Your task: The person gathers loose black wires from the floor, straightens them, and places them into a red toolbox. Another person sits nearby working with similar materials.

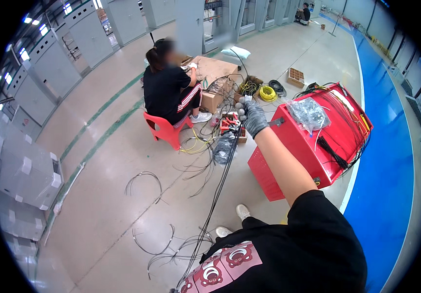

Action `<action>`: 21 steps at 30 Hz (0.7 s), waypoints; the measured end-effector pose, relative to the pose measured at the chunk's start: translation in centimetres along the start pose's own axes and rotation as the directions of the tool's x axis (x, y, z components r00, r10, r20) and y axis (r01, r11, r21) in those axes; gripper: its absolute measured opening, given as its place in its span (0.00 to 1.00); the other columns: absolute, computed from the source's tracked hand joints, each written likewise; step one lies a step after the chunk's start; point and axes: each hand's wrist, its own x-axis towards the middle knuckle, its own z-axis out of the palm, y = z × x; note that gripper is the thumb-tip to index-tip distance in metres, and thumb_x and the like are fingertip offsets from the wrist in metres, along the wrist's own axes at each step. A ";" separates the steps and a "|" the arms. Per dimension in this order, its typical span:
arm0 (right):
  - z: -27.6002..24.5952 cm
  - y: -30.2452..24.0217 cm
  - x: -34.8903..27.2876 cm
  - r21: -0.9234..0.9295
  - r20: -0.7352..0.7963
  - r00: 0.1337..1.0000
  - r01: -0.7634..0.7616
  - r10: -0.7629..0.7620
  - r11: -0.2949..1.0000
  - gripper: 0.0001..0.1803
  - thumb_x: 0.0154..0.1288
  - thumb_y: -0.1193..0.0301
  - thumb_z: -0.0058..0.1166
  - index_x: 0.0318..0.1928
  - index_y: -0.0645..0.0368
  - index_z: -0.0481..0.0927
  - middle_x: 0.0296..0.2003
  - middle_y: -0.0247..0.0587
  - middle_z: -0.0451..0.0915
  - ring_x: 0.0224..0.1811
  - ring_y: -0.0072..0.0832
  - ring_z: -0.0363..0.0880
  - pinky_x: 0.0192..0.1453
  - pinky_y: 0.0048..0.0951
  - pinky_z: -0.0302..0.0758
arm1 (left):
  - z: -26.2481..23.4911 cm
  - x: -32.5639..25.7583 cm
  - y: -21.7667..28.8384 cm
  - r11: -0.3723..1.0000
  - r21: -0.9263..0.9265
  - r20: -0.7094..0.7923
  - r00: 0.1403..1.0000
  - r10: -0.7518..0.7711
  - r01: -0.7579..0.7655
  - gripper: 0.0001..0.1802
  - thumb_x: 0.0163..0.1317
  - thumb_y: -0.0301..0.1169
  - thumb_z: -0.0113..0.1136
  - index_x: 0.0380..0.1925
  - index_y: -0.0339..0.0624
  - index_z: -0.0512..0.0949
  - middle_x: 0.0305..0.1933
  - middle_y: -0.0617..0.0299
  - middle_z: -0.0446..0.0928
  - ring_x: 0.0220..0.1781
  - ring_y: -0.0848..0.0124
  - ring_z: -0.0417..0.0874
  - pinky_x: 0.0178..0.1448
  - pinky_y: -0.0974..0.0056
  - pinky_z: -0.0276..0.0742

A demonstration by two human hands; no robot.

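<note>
My right arm stretches forward, and my right hand (253, 117), in a grey glove, is closed around a bundle of thin black cables (219, 188). From my fist the cables run down past my left side to the lower edge of the view. My left hand is out of sight. Just right of my forearm stands a red metal cart (288, 151) with a clear plastic bag (309, 114) and a bundle of black cable ties or wires (332, 152) on top. Beyond my hand lie a yellow wire coil (268, 94) and a black coil (277, 88).
A co-worker (169, 88) sits on a red plastic stool (164, 131) at a cardboard box (215, 70), hands among wires. Loose wire loops (144, 185) lie on the floor. A red tool box (230, 123) stands ahead. Grey cabinets (88, 36) line the back; wrapped units (22, 171) stand left.
</note>
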 end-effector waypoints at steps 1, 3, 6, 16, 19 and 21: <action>0.7 0.1 -1.3 -0.085 -0.025 0.998 0.048 -0.050 0.995 0.09 0.71 0.62 0.45 0.40 0.54 0.70 0.24 0.30 0.73 0.17 0.15 0.67 0.14 0.14 0.62 | 0.2 -0.2 -0.6 0.995 0.100 0.005 1.000 -0.001 0.000 0.27 0.59 0.45 0.56 0.56 0.44 0.70 0.50 0.56 0.76 0.52 0.64 0.76 0.53 0.59 0.73; 2.0 1.1 -4.0 -0.114 0.023 0.992 0.122 -0.121 0.986 0.09 0.69 0.63 0.46 0.35 0.55 0.73 0.22 0.29 0.75 0.15 0.13 0.67 0.14 0.14 0.60 | -1.0 -0.1 -1.8 0.943 0.331 0.009 1.000 0.011 -0.013 0.28 0.59 0.46 0.56 0.56 0.45 0.70 0.51 0.56 0.76 0.53 0.64 0.76 0.54 0.58 0.72; 3.1 3.1 -8.9 -0.199 0.142 0.983 0.143 -0.116 0.970 0.14 0.71 0.58 0.43 0.36 0.54 0.73 0.21 0.29 0.75 0.15 0.12 0.67 0.16 0.13 0.59 | -7.8 2.5 1.0 0.951 0.305 -0.141 0.984 0.106 -0.058 0.32 0.53 0.50 0.58 0.58 0.49 0.69 0.57 0.51 0.71 0.60 0.55 0.70 0.62 0.53 0.66; 0.9 11.8 -22.9 -0.374 0.400 0.914 0.105 0.058 0.921 0.14 0.73 0.60 0.41 0.37 0.56 0.74 0.21 0.28 0.74 0.19 0.13 0.68 0.23 0.16 0.66 | -27.8 -11.7 36.3 -0.212 -0.647 -0.707 0.472 0.527 -0.732 0.28 0.68 0.46 0.48 0.60 0.37 0.65 0.51 0.57 0.76 0.48 0.72 0.76 0.52 0.69 0.71; -1.8 10.2 -23.8 -0.438 0.480 0.872 0.142 0.097 0.888 0.15 0.73 0.61 0.41 0.39 0.59 0.74 0.22 0.31 0.75 0.21 0.16 0.70 0.26 0.20 0.68 | -27.3 -12.9 39.4 -0.255 -0.738 -0.631 0.505 0.589 -0.624 0.25 0.68 0.45 0.48 0.57 0.38 0.69 0.42 0.61 0.78 0.36 0.77 0.78 0.36 0.73 0.74; -3.8 8.8 -23.5 -0.544 0.514 0.845 0.188 0.147 0.818 0.15 0.72 0.61 0.42 0.40 0.60 0.74 0.23 0.33 0.75 0.22 0.19 0.72 0.27 0.22 0.70 | -26.3 -13.8 40.8 -0.306 -0.758 -0.622 0.497 0.604 -0.577 0.23 0.69 0.44 0.48 0.54 0.38 0.70 0.33 0.65 0.76 0.30 0.78 0.77 0.28 0.74 0.73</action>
